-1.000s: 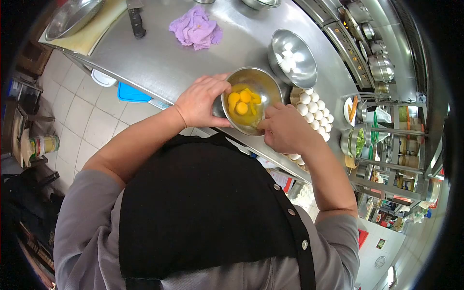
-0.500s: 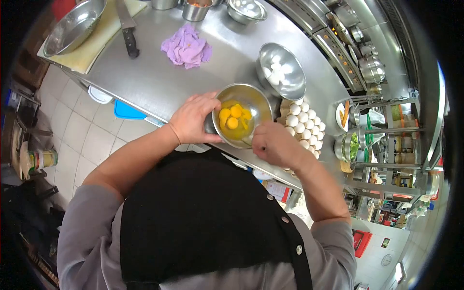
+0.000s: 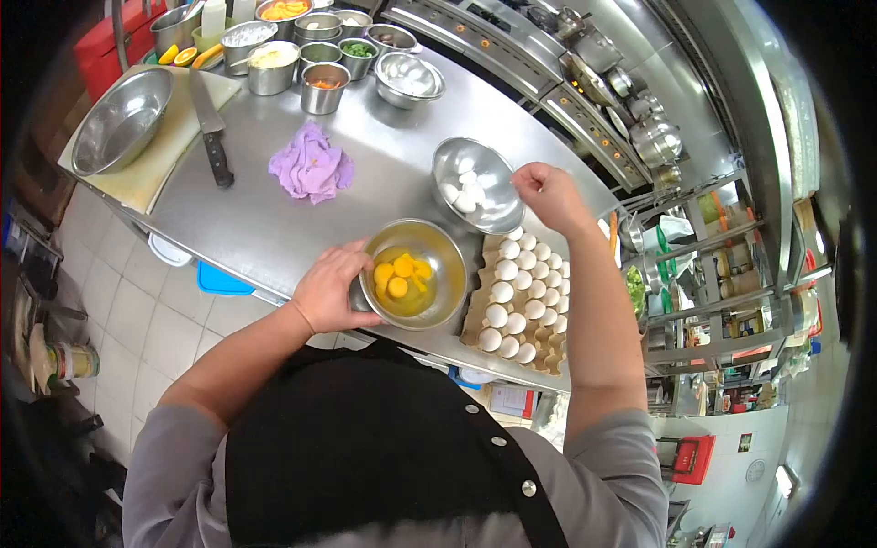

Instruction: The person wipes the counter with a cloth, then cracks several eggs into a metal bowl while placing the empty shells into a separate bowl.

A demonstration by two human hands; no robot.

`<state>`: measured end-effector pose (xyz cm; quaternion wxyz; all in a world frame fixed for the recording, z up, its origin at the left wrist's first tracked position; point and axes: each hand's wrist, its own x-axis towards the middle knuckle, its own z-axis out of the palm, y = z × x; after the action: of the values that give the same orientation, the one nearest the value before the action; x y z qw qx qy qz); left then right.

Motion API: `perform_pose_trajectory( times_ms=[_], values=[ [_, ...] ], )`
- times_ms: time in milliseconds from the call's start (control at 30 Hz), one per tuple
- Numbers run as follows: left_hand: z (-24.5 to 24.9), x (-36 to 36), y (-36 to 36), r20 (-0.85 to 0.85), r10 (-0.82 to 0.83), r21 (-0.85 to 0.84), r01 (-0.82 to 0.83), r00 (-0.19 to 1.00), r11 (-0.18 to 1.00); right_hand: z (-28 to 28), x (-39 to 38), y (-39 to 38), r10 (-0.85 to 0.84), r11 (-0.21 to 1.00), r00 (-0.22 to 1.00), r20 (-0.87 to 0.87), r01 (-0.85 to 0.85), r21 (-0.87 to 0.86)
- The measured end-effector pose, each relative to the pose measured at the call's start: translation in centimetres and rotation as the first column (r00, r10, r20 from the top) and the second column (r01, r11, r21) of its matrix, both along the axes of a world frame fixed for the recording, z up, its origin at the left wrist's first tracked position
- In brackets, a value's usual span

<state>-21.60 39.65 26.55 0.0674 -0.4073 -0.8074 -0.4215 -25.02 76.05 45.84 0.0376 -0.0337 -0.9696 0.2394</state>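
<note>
A steel bowl (image 3: pixel 443 265) near the counter's front edge holds several raw egg yolks (image 3: pixel 398 276) in egg white. My left hand (image 3: pixel 333 288) grips this bowl's left rim. Over the right rim of a second steel bowl (image 3: pixel 498 178), my right hand (image 3: pixel 548 196) is closed; what it holds, if anything, is hidden. White eggshells (image 3: pixel 469 194) lie inside that second bowl. To the right of the yolk bowl, a cardboard tray (image 3: pixel 475 315) carries several white eggs (image 3: pixel 514 323), with some of its cups bare at the near right corner.
A crumpled purple cloth (image 3: pixel 311 164) lies left of the bowls. Farther left, a knife (image 3: pixel 216 151) rests partly on a cutting board (image 3: pixel 151 178), beside a large steel bowl (image 3: pixel 123 119). Several steel containers (image 3: pixel 322 96) of ingredients stand along the back.
My right hand has moved from the yolk bowl's right rim up and away to the eggshell bowl. The view has shifted, showing more containers at the back. My left hand still holds the yolk bowl.
</note>
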Motion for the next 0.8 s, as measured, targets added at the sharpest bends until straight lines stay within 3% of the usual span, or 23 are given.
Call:
perform_pose_trajectory(
  times_ms=[67,167,267,367,500,567,667,800],
  values=[
    [-0.1,0.1,0.0,-0.009,0.002,-0.019,-0.003,1.000,1.000,-1.2,-0.7,1.0,-0.011,1.000,1.000,0.005,0.011,0.013],
    [-0.3,0.0,-0.1,0.015,-0.002,-0.005,0.002,1.000,1.000,-1.9,-1.0,0.9,-0.090,0.979,0.996,0.000,0.089,0.183],
    [-0.2,0.2,-0.2,0.001,0.029,-0.028,-0.029,1.000,0.999,-2.6,-0.3,-0.1,-0.081,0.834,0.995,-0.052,0.096,0.543],
    [-0.5,0.2,-0.1,0.032,0.033,-0.030,-0.032,0.999,0.999,-5.6,-0.1,2.4,-0.036,0.900,0.991,-0.131,0.089,0.427],
    [-1.3,0.2,-0.3,0.047,0.028,-0.072,-0.025,0.999,0.997,-4.8,1.7,0.9,0.098,0.972,0.987,-0.131,-0.067,0.225],
    [-1.0,0.1,-0.2,0.003,0.028,-0.035,-0.028,1.000,0.999,-3.2,4.6,-3.6,0.091,0.995,0.988,0.123,-0.094,0.024],
    [-0.9,0.0,0.0,-0.004,0.022,0.028,-0.022,1.000,0.999,-4.6,7.1,-6.2,0.400,0.891,0.889,0.224,-0.434,0.132],
    [-0.5,-0.1,0.0,0.032,0.009,-0.006,-0.009,0.999,1.000,-7.3,8.5,-8.4,0.416,0.760,0.839,0.351,-0.533,0.372]
  ],
)
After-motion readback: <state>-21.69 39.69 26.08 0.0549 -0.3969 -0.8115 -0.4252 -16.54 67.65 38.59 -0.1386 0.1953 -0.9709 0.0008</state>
